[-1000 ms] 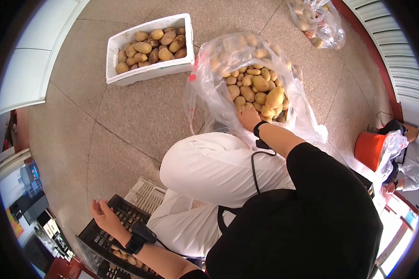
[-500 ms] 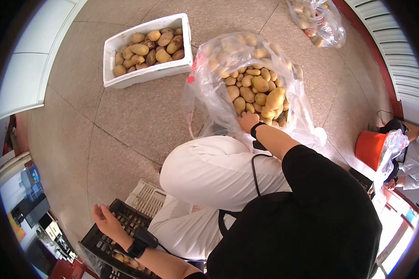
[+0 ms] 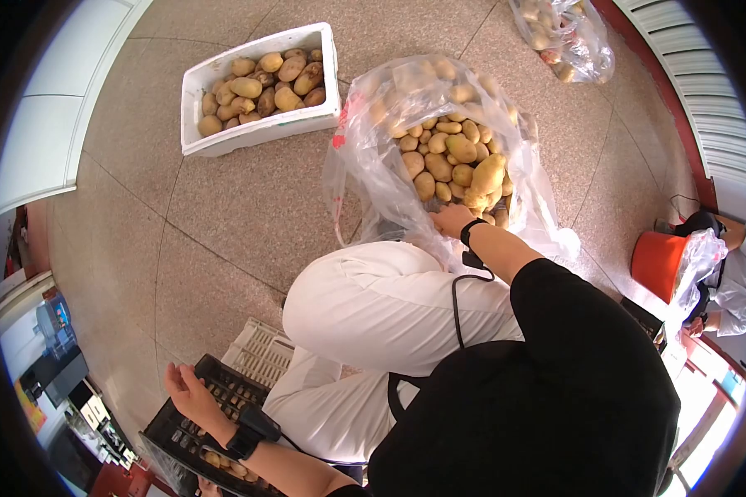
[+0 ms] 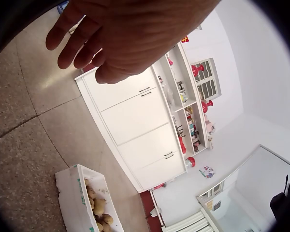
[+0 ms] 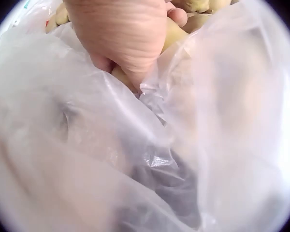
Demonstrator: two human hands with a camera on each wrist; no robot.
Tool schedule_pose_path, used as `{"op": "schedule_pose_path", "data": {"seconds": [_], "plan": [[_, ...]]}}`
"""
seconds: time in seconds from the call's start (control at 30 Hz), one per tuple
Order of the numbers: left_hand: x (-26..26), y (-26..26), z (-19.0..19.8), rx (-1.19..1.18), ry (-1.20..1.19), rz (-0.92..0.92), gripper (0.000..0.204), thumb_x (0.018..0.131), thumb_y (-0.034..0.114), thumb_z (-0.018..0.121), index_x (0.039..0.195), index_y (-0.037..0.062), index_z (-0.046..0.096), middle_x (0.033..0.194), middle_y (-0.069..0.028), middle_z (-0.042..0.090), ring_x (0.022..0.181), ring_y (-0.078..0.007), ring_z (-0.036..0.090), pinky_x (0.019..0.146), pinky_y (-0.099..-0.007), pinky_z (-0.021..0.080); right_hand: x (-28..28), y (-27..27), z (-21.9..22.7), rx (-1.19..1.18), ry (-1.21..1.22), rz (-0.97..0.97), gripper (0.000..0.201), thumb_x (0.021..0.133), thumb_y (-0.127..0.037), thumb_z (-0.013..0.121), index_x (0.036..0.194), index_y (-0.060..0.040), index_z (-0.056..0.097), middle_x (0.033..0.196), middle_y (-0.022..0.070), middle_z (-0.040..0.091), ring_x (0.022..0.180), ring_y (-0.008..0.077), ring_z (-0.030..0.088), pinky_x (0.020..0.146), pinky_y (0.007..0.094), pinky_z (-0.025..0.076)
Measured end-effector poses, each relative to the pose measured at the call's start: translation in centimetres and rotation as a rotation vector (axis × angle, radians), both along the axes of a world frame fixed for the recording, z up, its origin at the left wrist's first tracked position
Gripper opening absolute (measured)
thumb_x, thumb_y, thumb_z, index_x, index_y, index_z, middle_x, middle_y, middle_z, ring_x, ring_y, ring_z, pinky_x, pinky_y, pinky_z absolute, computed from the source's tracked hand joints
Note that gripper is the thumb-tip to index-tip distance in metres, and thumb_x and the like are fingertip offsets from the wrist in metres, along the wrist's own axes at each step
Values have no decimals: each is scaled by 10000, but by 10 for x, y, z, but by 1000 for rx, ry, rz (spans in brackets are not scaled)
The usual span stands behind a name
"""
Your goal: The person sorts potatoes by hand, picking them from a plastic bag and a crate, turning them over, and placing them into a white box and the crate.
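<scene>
My right hand (image 3: 452, 220) is at the near edge of a clear plastic bag (image 3: 365, 178) full of potatoes (image 3: 439, 168). In the right wrist view, a potato (image 5: 122, 76) shows between the thumb and a finger, gripped low among the folds of plastic; most of the fingers are hidden. My left hand (image 3: 193, 396) hangs over a black slatted crate (image 3: 211, 369) at lower left, fingers loosely bent. Nothing is between them in the left wrist view. Some potatoes (image 3: 228, 465) lie in the crate.
A white foam box (image 3: 261, 132) of larger potatoes stands on the floor beyond the bag. Next to the crate is a cream basket (image 3: 261, 352). Another filled bag (image 3: 564, 41) lies at upper right. Beside a second person at right is a red bucket (image 3: 659, 267).
My right hand has drawn back slightly from the potatoes toward the bag's near edge, uncovering some of them. The left hand has shifted slightly and stays above the black crate.
</scene>
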State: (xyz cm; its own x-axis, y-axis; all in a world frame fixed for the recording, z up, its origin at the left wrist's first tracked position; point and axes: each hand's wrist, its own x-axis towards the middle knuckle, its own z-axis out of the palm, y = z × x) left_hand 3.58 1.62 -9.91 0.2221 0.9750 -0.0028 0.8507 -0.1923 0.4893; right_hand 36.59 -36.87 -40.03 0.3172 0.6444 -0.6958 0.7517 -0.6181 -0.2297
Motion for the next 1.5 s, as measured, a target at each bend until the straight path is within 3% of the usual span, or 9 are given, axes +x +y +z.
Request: {"op": "schedule_pose_path", "data": {"seconds": [0.17, 0.53, 0.7, 0.83, 0.9, 0.93, 1.07, 1.17, 1.5], "plan": [[1, -1, 1, 7, 2, -2, 384, 900, 220, 509, 1205, -12, 482, 1051, -111, 594, 907, -163, 600, 701, -240, 465, -2, -3, 18, 61, 5, -144, 269, 760, -235, 587, 1005, -140, 528, 891, 143, 601, 836, 320, 599, 693, 429, 483], [-3, -1, 2, 43, -11, -17, 388, 895, 218, 512, 1201, -17, 481, 1037, -113, 598, 892, -164, 605, 686, -238, 470, 86, 39, 31, 570, -63, -954, 551, 702, -328, 693, 1172, -126, 486, 877, 174, 616, 836, 315, 595, 725, 385, 467], [0, -4, 3, 50, -11, -14, 386, 889, 216, 523, 1193, -18, 487, 1034, -115, 597, 878, -167, 606, 680, -242, 466, 101, 51, 21, 544, -188, -934, 556, 723, -335, 694, 1172, -77, 490, 841, 133, 625, 785, 270, 610, 640, 360, 490], [-2, -4, 2, 62, -25, -8, 386, 888, 218, 527, 1192, -16, 489, 1028, -117, 597, 874, -167, 604, 680, -244, 466, 94, 41, 22, 477, 202, -1378, 460, 794, -341, 639, 1137, -55, 526, 840, 53, 629, 678, 151, 603, 455, 250, 484], [2, -6, 4, 65, -12, -6, 387, 889, 219, 527, 1194, -15, 486, 1029, -119, 595, 874, -168, 603, 685, -246, 467, 84, 25, 30, 775, 635, -1695, 401, 849, -372, 576, 1087, -51, 548, 806, 45, 621, 605, 160, 590, 439, 262, 478], [3, -6, 5, 63, -15, -7, 387, 889, 219, 527, 1194, -15, 486, 1029, -119, 595, 874, -168, 603, 685, -246, 467, 89, 8, -21, 790, 862, -1743, 416, 867, -477, 514, 1032, -98, 562, 796, 50, 609, 589, 167, 577, 424, 266, 450], [3, -6, 5, 44, -36, -17, 387, 892, 216, 523, 1200, -15, 483, 1037, -122, 594, 881, -172, 602, 693, -249, 469, 69, 2, 37, 793, 1255, -1763, 550, 803, -644, 471, 977, -130, 563, 772, 42, 605, 566, 160, 563, 400, 234, 401], [5, -7, 4, 59, -35, -26, 385, 892, 213, 520, 1201, -14, 483, 1035, -122, 594, 882, -171, 601, 694, -250, 470, 63, 18, 80, 768, 1241, -1810, 515, 790, -594, 551, 955, -106, 560, 733, 43, 600, 554, 164, 558, 403, 239, 413], [-1, -8, 4, 64, -51, 0, 393, 889, 219, 516, 1207, -9, 484, 1046, -129, 592, 911, -182, 603, 693, -255, 472, 38, -19, 69, 314, 1174, -1430, 314, 800, -309, 614, 990, -68, 548, 776, 60, 617, 629, 172, 628, 498, 248, 507]]}}
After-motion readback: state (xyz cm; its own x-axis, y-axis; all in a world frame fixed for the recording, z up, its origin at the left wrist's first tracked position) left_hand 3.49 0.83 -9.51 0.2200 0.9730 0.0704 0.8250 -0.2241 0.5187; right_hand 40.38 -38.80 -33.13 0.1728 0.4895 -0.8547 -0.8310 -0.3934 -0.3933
